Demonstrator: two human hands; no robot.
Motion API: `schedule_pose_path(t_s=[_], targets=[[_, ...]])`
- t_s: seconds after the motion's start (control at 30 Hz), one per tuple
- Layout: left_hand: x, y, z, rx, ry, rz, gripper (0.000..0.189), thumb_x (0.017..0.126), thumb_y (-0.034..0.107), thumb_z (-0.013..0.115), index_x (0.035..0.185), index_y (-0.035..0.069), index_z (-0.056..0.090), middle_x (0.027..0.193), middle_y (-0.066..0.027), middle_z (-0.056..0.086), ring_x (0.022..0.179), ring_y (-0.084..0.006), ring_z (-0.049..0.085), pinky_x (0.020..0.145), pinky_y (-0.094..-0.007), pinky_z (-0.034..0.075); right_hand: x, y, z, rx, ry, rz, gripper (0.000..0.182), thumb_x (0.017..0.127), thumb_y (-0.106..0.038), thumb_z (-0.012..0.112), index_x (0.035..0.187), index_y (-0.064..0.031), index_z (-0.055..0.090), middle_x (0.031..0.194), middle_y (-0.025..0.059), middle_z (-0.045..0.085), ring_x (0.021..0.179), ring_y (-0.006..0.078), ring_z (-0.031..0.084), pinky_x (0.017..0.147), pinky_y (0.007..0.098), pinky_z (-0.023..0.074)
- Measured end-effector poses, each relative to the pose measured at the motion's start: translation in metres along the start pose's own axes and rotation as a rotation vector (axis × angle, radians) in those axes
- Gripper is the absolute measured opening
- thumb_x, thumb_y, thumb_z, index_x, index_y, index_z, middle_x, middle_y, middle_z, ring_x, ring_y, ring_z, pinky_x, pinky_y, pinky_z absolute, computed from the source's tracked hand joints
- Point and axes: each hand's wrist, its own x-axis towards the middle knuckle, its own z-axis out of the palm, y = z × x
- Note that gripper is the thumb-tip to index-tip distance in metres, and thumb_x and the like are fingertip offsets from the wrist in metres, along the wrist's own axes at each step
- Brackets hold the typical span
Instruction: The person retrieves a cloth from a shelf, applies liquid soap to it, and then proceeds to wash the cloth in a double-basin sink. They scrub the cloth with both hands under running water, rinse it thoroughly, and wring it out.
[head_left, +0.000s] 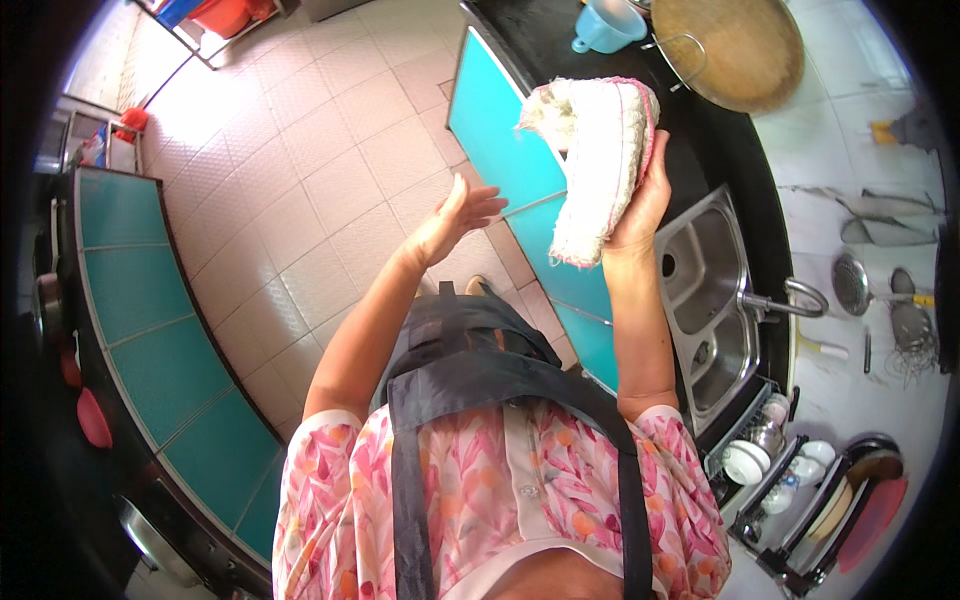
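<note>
My right hand (646, 199) grips a thick, folded white cloth (600, 169) with pink stitched edges and frayed ends, raised in front of the black counter (686, 150). The cloth hides part of that hand's fingers. My left hand (459, 221) is held out over the tiled floor with its fingers apart and nothing in it. A gap separates it from the cloth.
Along the right counter are a light blue plastic jug (607, 26), a round wooden board (731, 52), a double steel sink (705, 300) and a dish rack (750, 442). Another counter with teal doors (135, 277) curves along the left.
</note>
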Motion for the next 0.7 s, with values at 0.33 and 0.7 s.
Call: schedule_pose_path(t_s=[0.33, 0.7], targets=[[0.052, 0.016, 0.098, -0.519, -0.096, 0.015, 0.03, 0.078, 0.015, 0.066, 0.105, 0.003, 0.059, 0.098, -0.0061, 0.063, 0.089, -0.0172, 0.06, 0.083, -0.0328, 0.047, -0.069, -0.045, -0.07, -0.631, 0.449, -0.249, 0.033, 0.08, -0.002, 0.057, 0.111, 0.0036, 0.05, 0.101, 0.0116, 0.06, 0.09, 0.0187, 0.06, 0.08, 0.0304, 0.0485], [0.101, 0.017, 0.158, 0.444, -0.334, 0.218, 0.014, 0.079, 0.014, 0.066, 0.09, 0.005, 0.066, 0.074, 0.0015, 0.064, 0.062, -0.0065, 0.053, 0.056, -0.0225, 0.044, -0.199, -0.107, -0.13, -1.568, 0.859, -0.429, 0.022, 0.09, -0.016, 0.05, 0.106, -0.002, 0.057, 0.076, -0.0012, 0.055, 0.071, 0.0039, 0.046, 0.065, 0.0201, 0.0392]])
